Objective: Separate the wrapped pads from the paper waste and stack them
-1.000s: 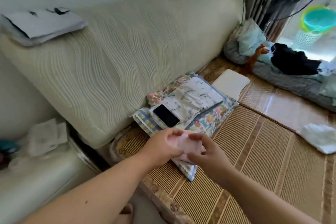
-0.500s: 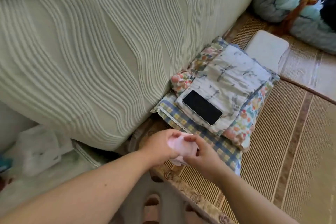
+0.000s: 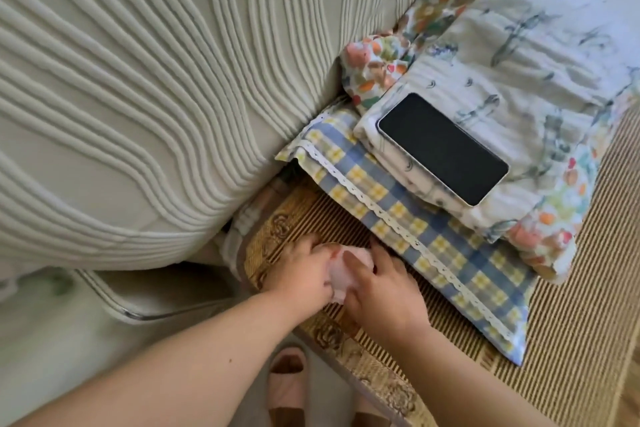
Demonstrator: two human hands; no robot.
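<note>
A small pale pink wrapped pad (image 3: 343,274) sits between my two hands, low over the corner of the woven mat (image 3: 571,340). My left hand (image 3: 301,274) grips its left side. My right hand (image 3: 381,288) covers its right side with the fingers laid over the top. Most of the pad is hidden by my fingers. I cannot tell whether it rests on the mat. No paper waste shows in this view.
A ribbed cream mattress (image 3: 138,80) leans at the left. A stack of folded cloths, blue-yellow plaid (image 3: 450,253) lowest, lies right of my hands with a black phone (image 3: 443,147) on top. A pink slipper (image 3: 287,388) is on the floor below the mat edge.
My view has tipped down and come closer. Both hands have lowered the pink pad from in front of the cloth stack to the mat's corner.
</note>
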